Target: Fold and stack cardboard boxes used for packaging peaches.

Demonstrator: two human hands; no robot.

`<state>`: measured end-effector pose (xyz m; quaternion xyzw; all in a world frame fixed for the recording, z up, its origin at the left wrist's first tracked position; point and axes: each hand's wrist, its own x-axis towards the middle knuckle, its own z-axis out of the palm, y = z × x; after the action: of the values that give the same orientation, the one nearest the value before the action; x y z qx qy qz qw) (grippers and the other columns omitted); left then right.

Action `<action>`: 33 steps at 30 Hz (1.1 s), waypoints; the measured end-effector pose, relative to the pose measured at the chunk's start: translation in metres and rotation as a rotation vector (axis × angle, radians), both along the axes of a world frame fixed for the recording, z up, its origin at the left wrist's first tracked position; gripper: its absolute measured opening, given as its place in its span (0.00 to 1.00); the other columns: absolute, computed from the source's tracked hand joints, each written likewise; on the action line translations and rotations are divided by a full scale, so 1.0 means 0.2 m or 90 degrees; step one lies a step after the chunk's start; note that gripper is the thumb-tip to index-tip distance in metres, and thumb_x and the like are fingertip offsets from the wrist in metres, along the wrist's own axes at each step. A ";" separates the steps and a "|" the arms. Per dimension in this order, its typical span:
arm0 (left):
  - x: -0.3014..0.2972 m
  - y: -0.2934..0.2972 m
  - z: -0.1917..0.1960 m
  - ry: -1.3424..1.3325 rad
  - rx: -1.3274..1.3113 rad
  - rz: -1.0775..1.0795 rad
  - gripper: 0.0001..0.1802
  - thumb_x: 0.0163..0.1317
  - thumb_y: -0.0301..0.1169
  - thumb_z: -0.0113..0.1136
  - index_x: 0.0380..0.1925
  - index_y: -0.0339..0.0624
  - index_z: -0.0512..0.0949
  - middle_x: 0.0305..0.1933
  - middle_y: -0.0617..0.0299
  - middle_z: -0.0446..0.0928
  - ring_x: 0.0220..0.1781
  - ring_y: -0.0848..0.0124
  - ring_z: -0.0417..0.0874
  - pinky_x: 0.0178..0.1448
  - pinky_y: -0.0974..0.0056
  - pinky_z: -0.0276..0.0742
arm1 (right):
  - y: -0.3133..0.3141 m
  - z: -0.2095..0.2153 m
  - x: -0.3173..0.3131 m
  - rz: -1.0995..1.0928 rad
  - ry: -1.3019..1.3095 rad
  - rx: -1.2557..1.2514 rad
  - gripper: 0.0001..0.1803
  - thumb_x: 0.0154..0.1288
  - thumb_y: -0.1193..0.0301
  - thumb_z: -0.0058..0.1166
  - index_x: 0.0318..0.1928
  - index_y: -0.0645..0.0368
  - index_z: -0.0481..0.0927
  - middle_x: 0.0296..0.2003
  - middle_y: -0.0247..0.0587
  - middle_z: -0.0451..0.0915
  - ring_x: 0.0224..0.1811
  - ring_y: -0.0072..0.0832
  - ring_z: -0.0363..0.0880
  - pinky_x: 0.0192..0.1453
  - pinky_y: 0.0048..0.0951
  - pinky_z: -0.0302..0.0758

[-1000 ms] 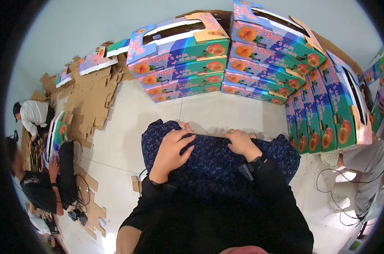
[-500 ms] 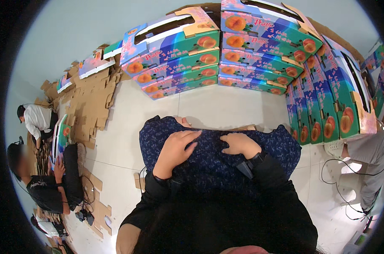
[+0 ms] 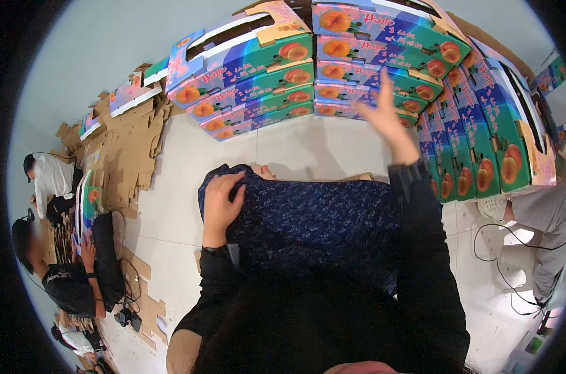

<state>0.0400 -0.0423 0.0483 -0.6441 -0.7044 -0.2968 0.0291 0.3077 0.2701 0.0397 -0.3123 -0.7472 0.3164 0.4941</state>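
Note:
My right hand [image 3: 390, 128] is raised and reaching forward, fingers spread and holding nothing. It hovers in front of the middle stack of peach-printed cartons [image 3: 383, 53]; whether a fingertip touches one cannot be told. On the left of my lap my left hand [image 3: 219, 206] rests on dark blue patterned cloth [image 3: 314, 215], its fingers loosely bent, thumb apart, with nothing in them. A second stack of the same colourful cartons [image 3: 252, 78] stands left of the middle one. At the right, more of these cartons [image 3: 482, 140] stand in a stack that looks tilted in this view.
Flattened brown cardboard [image 3: 127, 153] lies along the left wall. A person in black [image 3: 71, 290] sits at left with a hand on a carton [image 3: 86, 209]; another person in white [image 3: 53, 181] is beyond. At right are a person's grey trousers [image 3: 548, 227] and a loose black cable [image 3: 498, 277].
My right hand has lifted off the lap and gone forward toward the middle cartons, its fingers spreading. My left hand has shifted left on the cloth. The view has moved slightly.

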 end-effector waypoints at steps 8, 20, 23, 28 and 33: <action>-0.06 -0.01 -0.13 -0.074 0.098 0.160 0.10 0.52 0.25 0.61 0.36 0.41 0.81 0.42 0.55 0.80 0.50 0.55 0.79 0.57 0.54 0.71 | 0.34 0.07 0.36 -0.151 0.172 -0.245 0.46 0.57 0.66 0.62 0.68 0.59 0.45 0.63 0.53 0.61 0.50 0.32 0.74 0.42 0.28 0.73; -0.09 0.02 -0.15 -0.023 0.042 0.158 0.02 0.52 0.26 0.61 0.27 0.41 0.81 0.36 0.57 0.82 0.48 0.57 0.81 0.55 0.55 0.71 | 0.45 0.04 0.32 -0.001 0.335 -0.303 0.61 0.56 0.71 0.63 0.72 0.47 0.23 0.70 0.57 0.46 0.57 0.37 0.73 0.51 0.37 0.77; -0.10 0.03 -0.16 -0.041 0.044 0.167 0.02 0.52 0.26 0.61 0.26 0.41 0.81 0.36 0.57 0.82 0.47 0.57 0.81 0.55 0.55 0.71 | 0.45 0.06 0.32 0.038 0.325 -0.304 0.63 0.57 0.70 0.62 0.71 0.45 0.19 0.71 0.58 0.44 0.55 0.36 0.75 0.50 0.36 0.77; -0.08 0.04 -0.14 -0.037 0.047 0.169 0.02 0.51 0.26 0.62 0.26 0.40 0.81 0.35 0.57 0.82 0.47 0.57 0.81 0.55 0.55 0.71 | 0.45 0.08 0.32 0.023 0.289 -0.302 0.62 0.59 0.69 0.60 0.71 0.44 0.18 0.70 0.59 0.45 0.47 0.34 0.78 0.48 0.35 0.77; -0.09 0.03 -0.15 -0.044 0.047 0.170 0.03 0.51 0.27 0.62 0.26 0.40 0.81 0.36 0.57 0.81 0.47 0.57 0.81 0.55 0.55 0.70 | 0.41 0.07 0.28 -0.011 0.318 -0.295 0.60 0.59 0.69 0.60 0.72 0.46 0.21 0.68 0.58 0.50 0.41 0.31 0.77 0.45 0.35 0.77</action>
<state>0.0219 -0.0372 0.0187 -0.5326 -0.7728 -0.3384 0.0678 0.3638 0.3521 0.0532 -0.3355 -0.5084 0.5404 0.5805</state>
